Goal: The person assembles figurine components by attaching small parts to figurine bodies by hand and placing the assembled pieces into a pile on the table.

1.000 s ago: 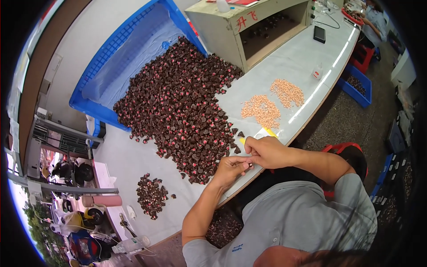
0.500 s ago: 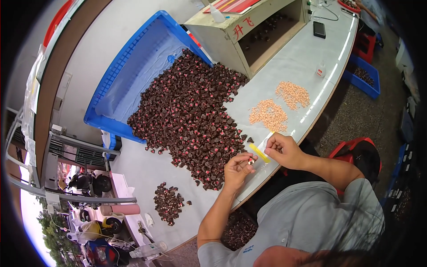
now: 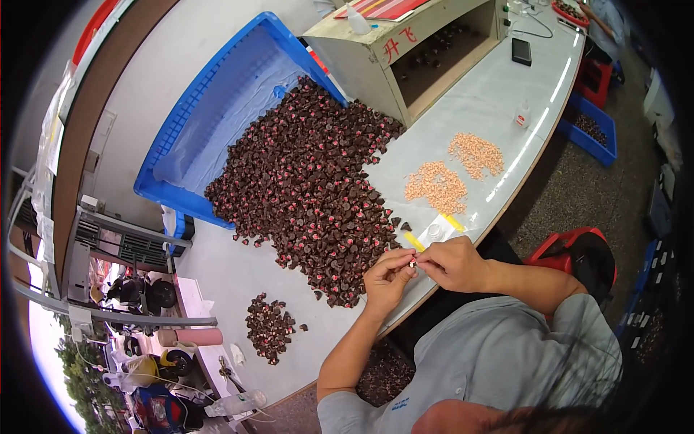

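Left hand (image 3: 388, 281): fingers pinched on a small piece (image 3: 413, 264), held just above the worktop (image 3: 390, 173) near its front edge.
Right hand (image 3: 457, 266): fingertips drawn together at that same piece — whether they grip anything of their own, I cannot tell.
Big dark heap (image 3: 311, 188): spills from the blue tray (image 3: 189, 105); by my judgement, the bulk left to handle.
Small dark heap (image 3: 269, 329): set apart, flecked paler; probably the finished pieces — a small share so far.
Beige bits: two patches (image 3: 435, 184) (image 3: 476, 155) beyond the right hand, seemingly parts awaiting use.
Yellow-edged sheet (image 3: 434, 231): flat beside the right hand.
Piece in hand: apparently unfinished.
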